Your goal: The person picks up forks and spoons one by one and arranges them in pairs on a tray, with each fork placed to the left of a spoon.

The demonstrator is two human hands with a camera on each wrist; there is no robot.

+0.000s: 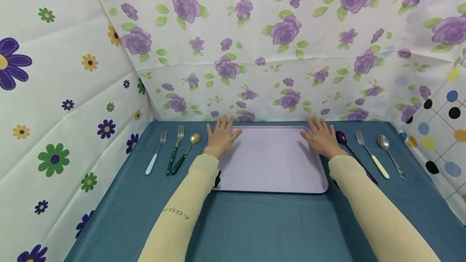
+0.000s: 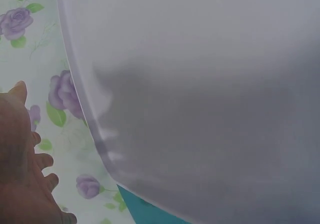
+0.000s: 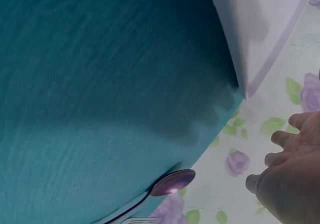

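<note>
A pale lilac tray lies flat on the blue-green tablecloth, its far edge near the back of the table. Over its far left corner my left hand is spread, fingers straight and pointing away. My right hand is held likewise at the far right corner, just left of a purple spoon. Neither hand holds anything. Both wrist views show the left hand and the right hand apart from the tray, with shadows cast below.
Left of the tray lie a white-handled fork, a green-handled fork and a green-handled gold spoon. At right are a cream-handled fork and a silver spoon. Flowered cloth hangs behind the table.
</note>
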